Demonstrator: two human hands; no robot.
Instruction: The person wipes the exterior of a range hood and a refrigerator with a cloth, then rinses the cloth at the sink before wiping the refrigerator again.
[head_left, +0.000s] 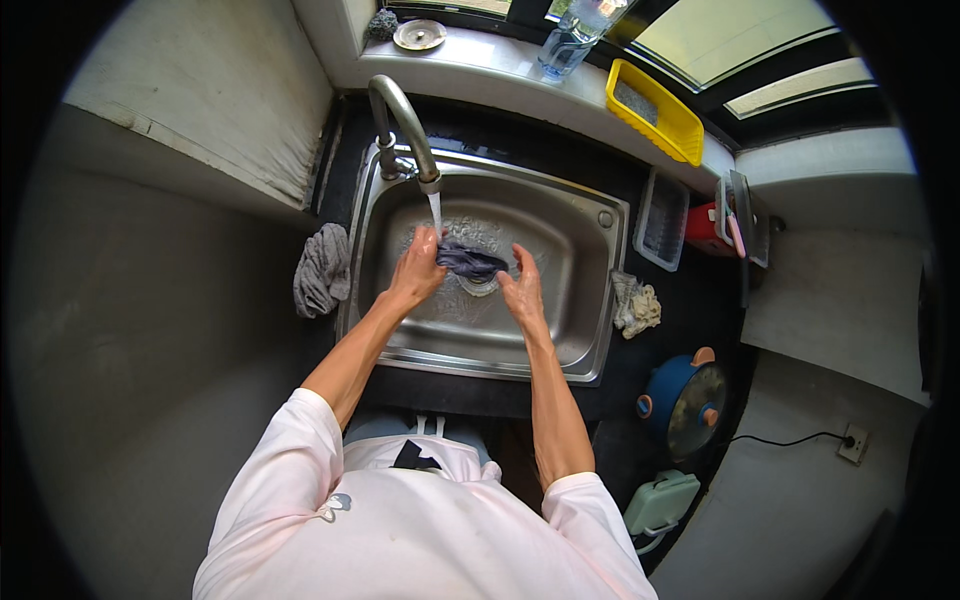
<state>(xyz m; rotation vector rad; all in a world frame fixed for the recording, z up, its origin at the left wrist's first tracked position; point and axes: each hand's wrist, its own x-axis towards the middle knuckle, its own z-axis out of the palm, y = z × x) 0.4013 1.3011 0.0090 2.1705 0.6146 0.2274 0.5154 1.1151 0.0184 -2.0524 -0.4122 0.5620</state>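
Observation:
Water runs from a curved metal faucet (409, 120) onto my left hand (420, 266) and the end of a wet, dark purple-grey cloth (472, 261). My left hand grips that end of the cloth, which stretches to the right above the drain (480, 286) of a stainless steel sink (577, 315). At the cloth's other end is my right hand (523, 285), its thumb and fingers spread apart. Its thumb is close to the cloth tip; whether they touch is hard to tell.
A crumpled grey cloth (322, 270) lies left of the sink. To the right are pale rags (637, 304), a clear plastic tray (661, 221), a blue lidded pot (686, 405) and a mint-green appliance (660, 502). A yellow basket (671, 127) and a plastic bottle (566, 49) stand on the windowsill.

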